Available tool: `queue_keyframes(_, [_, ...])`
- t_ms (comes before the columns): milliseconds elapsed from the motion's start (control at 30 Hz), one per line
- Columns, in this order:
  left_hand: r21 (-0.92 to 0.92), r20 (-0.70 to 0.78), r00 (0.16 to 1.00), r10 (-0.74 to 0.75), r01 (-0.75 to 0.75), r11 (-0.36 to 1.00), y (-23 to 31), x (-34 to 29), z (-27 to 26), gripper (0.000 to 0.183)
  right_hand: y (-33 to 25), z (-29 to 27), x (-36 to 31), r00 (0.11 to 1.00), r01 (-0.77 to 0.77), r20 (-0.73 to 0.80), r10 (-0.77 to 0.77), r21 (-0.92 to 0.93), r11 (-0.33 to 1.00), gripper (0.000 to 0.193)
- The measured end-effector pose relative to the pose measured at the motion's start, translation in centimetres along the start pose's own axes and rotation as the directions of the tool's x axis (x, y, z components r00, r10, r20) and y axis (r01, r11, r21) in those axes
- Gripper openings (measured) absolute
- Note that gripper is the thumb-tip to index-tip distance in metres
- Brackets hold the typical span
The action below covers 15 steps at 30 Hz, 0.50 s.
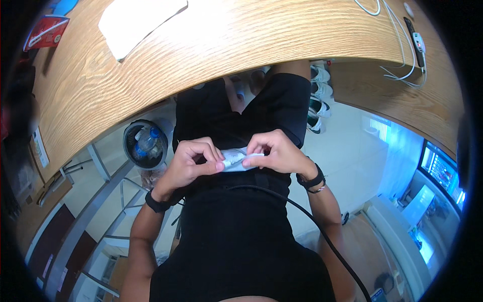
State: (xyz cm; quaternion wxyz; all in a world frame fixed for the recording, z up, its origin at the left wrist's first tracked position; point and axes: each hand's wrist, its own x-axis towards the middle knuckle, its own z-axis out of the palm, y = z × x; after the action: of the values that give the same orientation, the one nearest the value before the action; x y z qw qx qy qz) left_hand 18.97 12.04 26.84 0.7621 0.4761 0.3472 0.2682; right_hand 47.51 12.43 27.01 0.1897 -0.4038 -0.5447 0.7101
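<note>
Left hand (193,160): fingers curled, pinching the left end of a small white packet (232,160).
Right hand (275,152): pinching the packet's right end, thumb along its edge.
Packet: held over the lap, near the wooden table (211,55).
Risk: uneven pulling could tear it crookedly, spilling contents toward the bin (146,144).

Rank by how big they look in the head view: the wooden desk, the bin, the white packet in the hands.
1. Desk, by far the largest.
2. Bin.
3. Packet, smallest, though partly hidden by both hands and nearer the camera than the bin, so true sizes stay unsure.
</note>
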Motion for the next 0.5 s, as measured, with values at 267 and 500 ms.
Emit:
queue_keyframes(267, [0.606, -0.031, 0.970, 0.239, -0.172, 0.777, 2.9, 0.9, 2.1, 0.012, -0.5, 0.1, 0.0, 0.989, -0.037, -0.142, 0.051, 0.102, 0.994, 0.022])
queue_keyframes(500, [0.642, -0.158, 0.951, 0.265, -0.105, 0.760, 2.8, 0.7, 2.0, 0.009, 0.4, -0.1, -0.5, 0.979, -0.028, -0.195, 0.054, 0.131, 0.991, 0.014])
